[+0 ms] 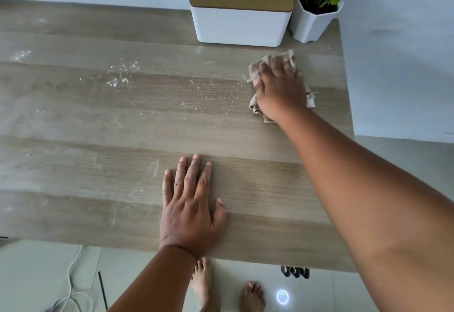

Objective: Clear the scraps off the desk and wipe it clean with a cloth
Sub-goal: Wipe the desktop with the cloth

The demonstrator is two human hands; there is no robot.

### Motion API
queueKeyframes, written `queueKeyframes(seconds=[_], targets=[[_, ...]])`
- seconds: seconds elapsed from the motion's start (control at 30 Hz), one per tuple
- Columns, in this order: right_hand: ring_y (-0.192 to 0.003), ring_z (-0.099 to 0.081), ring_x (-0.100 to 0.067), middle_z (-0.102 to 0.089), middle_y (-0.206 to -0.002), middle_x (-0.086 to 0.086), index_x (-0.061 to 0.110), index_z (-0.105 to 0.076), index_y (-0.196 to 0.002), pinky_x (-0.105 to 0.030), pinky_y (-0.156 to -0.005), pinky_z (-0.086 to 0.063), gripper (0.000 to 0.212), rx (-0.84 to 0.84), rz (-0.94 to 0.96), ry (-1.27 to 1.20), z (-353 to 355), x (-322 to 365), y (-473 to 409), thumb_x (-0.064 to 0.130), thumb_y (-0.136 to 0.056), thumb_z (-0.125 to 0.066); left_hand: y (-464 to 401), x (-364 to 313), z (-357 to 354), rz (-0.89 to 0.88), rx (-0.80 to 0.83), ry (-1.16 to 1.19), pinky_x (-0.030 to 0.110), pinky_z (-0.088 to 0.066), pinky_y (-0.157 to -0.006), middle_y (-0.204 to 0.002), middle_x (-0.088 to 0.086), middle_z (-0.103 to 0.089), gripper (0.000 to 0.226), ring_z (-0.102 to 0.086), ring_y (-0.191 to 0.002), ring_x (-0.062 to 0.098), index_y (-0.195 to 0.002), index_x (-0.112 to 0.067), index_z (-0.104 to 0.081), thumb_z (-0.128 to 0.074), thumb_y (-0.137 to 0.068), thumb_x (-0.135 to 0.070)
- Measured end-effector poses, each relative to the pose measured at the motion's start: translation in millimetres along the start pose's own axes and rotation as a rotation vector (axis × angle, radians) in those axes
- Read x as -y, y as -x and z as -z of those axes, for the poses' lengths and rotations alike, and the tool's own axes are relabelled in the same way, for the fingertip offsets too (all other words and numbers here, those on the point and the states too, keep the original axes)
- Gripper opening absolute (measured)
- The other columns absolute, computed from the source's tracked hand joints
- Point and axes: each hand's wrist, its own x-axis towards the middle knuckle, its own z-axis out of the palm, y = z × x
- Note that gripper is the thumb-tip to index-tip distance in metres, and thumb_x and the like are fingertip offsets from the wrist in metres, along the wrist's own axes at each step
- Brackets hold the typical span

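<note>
The desk (98,120) under both hands looks like matt grey-brown wood-grain laminate dusted with pale crumbs (118,75), the cloth (258,105) beneath the right hand (277,88) is soft beige fabric, and beyond it the tissue box (240,26) looks smooth white plastic with a wooden lid.

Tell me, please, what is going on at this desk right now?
A person is wiping the wooden desk. The right hand presses a crumpled brown cloth onto the far right part, just in front of the tissue box. The left hand rests flat near the front edge. White crumbs and smears remain to the left.
</note>
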Motion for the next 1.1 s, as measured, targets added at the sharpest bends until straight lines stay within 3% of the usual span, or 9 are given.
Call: queueKeyframes(seconds=[0.2, 0.37, 0.47, 0.6, 0.73, 0.87, 0.97, 1.1], targets=[[-0.158, -0.016, -0.027, -0.017, -0.171, -0.002, 0.023, -0.027, -0.161, -0.051, -0.126, -0.016, 0.063, 0.014, 0.227, 0.021, -9, -37, 73, 0.049, -0.105, -0.015, 0, 1, 0, -0.012, -0.021, 0.01, 0.057, -0.013, -0.127, -0.17, 0.007, -0.025, 0.078, -0.011, -0.16, 0.026, -0.156, -0.014, -0.041, -0.048, -0.084, -0.043], [-0.155, -0.023, -0.029, -0.022, -0.17, -0.001, 0.028, -0.031, -0.157, -0.056, -0.115, -0.029, 0.061, -0.032, -0.088, 0.016, -7, -71, 63, 0.052, -0.102, -0.029, -1, 1, 0, -0.016, -0.022, 0.024, 0.059, -0.015, -0.126, -0.17, 0.007, -0.025, 0.078, -0.012, -0.16, 0.027, -0.156, -0.014, -0.043, -0.051, -0.084, -0.043], [-0.154, -0.018, -0.036, -0.017, -0.17, -0.009, 0.026, -0.025, -0.156, -0.062, -0.116, -0.026, 0.063, -0.023, -0.235, 0.004, -3, -50, 24, 0.052, -0.099, -0.021, 0, 1, 0, -0.015, -0.01, 0.026, 0.059, -0.014, -0.126, -0.17, 0.007, -0.023, 0.078, -0.01, -0.16, 0.027, -0.157, -0.014, -0.041, -0.051, -0.084, -0.043], [-0.158, -0.002, -0.036, -0.005, -0.172, -0.01, 0.027, -0.014, -0.161, -0.065, -0.122, -0.015, 0.064, 0.003, -0.101, 0.02, -5, -3, -1, 0.051, -0.101, -0.01, 0, 0, 1, -0.012, 0.002, 0.016, 0.058, -0.012, -0.127, -0.171, 0.007, -0.023, 0.079, -0.009, -0.16, 0.027, -0.157, -0.015, -0.04, -0.05, -0.085, -0.043], [-0.158, -0.009, -0.034, -0.013, -0.171, -0.008, 0.024, -0.022, -0.161, -0.061, -0.124, -0.012, 0.064, 0.012, 0.103, 0.016, -11, 26, 28, 0.049, -0.103, -0.015, 0, 1, 1, -0.004, 0.016, 0.003, 0.058, -0.012, -0.127, -0.171, 0.006, -0.022, 0.079, -0.009, -0.16, 0.026, -0.158, -0.016, -0.039, -0.049, -0.085, -0.044], [-0.159, -0.008, -0.03, -0.012, -0.172, -0.005, 0.023, -0.024, -0.162, -0.057, -0.126, -0.011, 0.064, 0.028, 0.201, 0.06, -19, 3, 90, 0.048, -0.103, -0.018, -1, 1, 1, -0.008, 0.009, 0.015, 0.059, -0.015, -0.126, -0.17, 0.006, -0.023, 0.078, -0.01, -0.16, 0.026, -0.157, -0.016, -0.04, -0.049, -0.085, -0.044], [-0.159, -0.003, -0.026, -0.007, -0.172, -0.001, 0.025, -0.019, -0.163, -0.054, -0.127, -0.012, 0.064, 0.055, 0.175, 0.091, -21, -31, 124, 0.049, -0.105, -0.013, 0, 1, 1, -0.013, -0.005, 0.026, 0.059, -0.015, -0.126, -0.17, 0.007, -0.025, 0.078, -0.011, -0.16, 0.027, -0.157, -0.015, -0.041, -0.05, -0.084, -0.043], [-0.158, -0.015, -0.027, -0.015, -0.171, -0.002, 0.029, -0.027, -0.161, -0.054, -0.12, -0.024, 0.064, 0.039, -0.031, 0.052, -13, -49, 110, 0.05, -0.1, -0.021, 0, 1, -1, -0.019, -0.019, 0.027, 0.059, -0.014, -0.126, -0.17, 0.007, -0.025, 0.078, -0.011, -0.16, 0.027, -0.157, -0.014, -0.041, -0.05, -0.084, -0.042]])
